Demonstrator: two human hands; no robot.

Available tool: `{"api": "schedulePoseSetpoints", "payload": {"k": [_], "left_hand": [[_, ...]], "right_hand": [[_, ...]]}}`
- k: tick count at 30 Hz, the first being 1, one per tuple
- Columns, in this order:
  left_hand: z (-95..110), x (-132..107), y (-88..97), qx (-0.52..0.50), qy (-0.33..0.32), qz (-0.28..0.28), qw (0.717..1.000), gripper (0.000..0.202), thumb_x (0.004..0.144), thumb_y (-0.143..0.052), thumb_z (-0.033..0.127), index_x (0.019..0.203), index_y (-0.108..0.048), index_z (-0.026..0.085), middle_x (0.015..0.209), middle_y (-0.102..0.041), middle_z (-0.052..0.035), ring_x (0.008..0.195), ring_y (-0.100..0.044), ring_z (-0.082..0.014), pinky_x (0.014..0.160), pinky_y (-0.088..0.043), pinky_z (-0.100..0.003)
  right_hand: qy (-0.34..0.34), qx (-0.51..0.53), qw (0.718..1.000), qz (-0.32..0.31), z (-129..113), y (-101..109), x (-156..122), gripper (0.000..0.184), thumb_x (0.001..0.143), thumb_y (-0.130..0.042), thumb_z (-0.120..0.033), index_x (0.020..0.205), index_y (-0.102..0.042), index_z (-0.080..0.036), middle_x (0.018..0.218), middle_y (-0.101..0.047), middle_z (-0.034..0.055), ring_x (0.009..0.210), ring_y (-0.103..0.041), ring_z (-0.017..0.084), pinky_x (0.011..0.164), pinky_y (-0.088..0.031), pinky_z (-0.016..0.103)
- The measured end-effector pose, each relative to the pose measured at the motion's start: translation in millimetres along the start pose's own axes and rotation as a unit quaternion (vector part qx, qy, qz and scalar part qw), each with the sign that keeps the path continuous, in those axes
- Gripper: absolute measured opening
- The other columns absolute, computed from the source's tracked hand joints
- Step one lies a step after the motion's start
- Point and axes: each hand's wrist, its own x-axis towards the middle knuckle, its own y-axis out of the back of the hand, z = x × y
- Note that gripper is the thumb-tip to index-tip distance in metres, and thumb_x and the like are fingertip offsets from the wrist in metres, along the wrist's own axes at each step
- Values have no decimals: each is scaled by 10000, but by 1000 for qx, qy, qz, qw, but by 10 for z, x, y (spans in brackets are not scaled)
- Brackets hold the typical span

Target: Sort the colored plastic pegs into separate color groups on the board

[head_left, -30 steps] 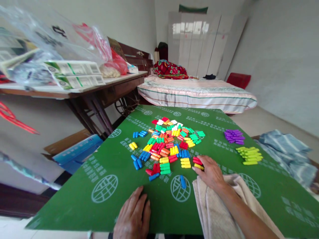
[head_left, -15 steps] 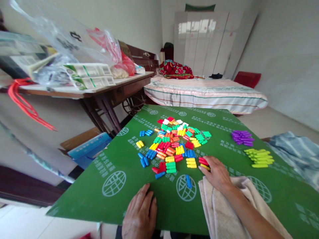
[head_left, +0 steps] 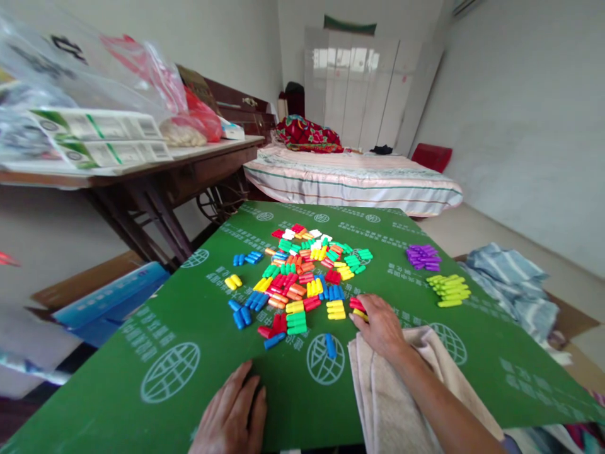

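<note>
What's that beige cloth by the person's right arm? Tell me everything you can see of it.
The beige cloth looks like soft, plain fabric, folded into several layers whose edges show along its left side. It lies a little rumpled on the green table, right of centre, and runs out of the picture's bottom edge. The right forearm crosses over it, hiding part; whether it presses down is unclear. The fingers reach past its far edge.

grn tabletop (head_left: 288, 397) w/ pale globe prints (head_left: 171, 372); purp. pcs (head_left: 423, 257), lime pcs (head_left: 448, 290); beige cloth (head_left: 385, 397).
</note>
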Motion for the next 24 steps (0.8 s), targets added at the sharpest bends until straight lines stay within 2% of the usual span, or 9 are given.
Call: {"api": "schedulePoseSetpoints", "payload": {"k": [13, 16, 20, 24], "left_hand": [[-30, 52, -1, -1, -2, 0, 1000, 290, 897, -414, 388, 943, -608, 178, 1095, -654, -101, 899, -655, -200, 767, -538, -316], [-45, 89, 29, -15, 10, -16, 1000, 296, 874, -448, 427, 912, -635, 201, 1072, -667, -80, 874, -662, -196, 733, -555, -299], [-99, 145, 73, -70, 52, -53, 995, 294, 863, -477, 443, 941, -653, 221, 1073, -674, -53, 908, -663, -183, 766, -562, -276], [-168, 168, 59, -99, 90, -59, 989, 301, 858, -493, 446, 954, -661, 215, 1091, -670, -54, 926, -662, -184, 798, -563, -282]], "right_hand": [[-21, -5, 1000, 14, -76, -4, -2, 340, 846, -511, -306, 1157, -590, -193, 1121, -630, 115, 1062, -540, 261, 928, -414, 389], [-23, 3, 1000, 14, -53, -24, -6, 376, 840, -518, -333, 1179, -584, -182, 1140, -626, 114, 1066, -541, 261, 939, -415, 392], [-44, 58, 997, 28, 28, -61, -1, 449, 829, -531, -382, 1209, -574, -145, 1145, -632, 126, 1044, -572, 249, 935, -440, 390], [-71, 147, 986, 29, 167, -64, 73, 362, 844, -503, -331, 1156, -619, -188, 1120, -663, 88, 999, -623, 207, 892, -484, 362]]}}
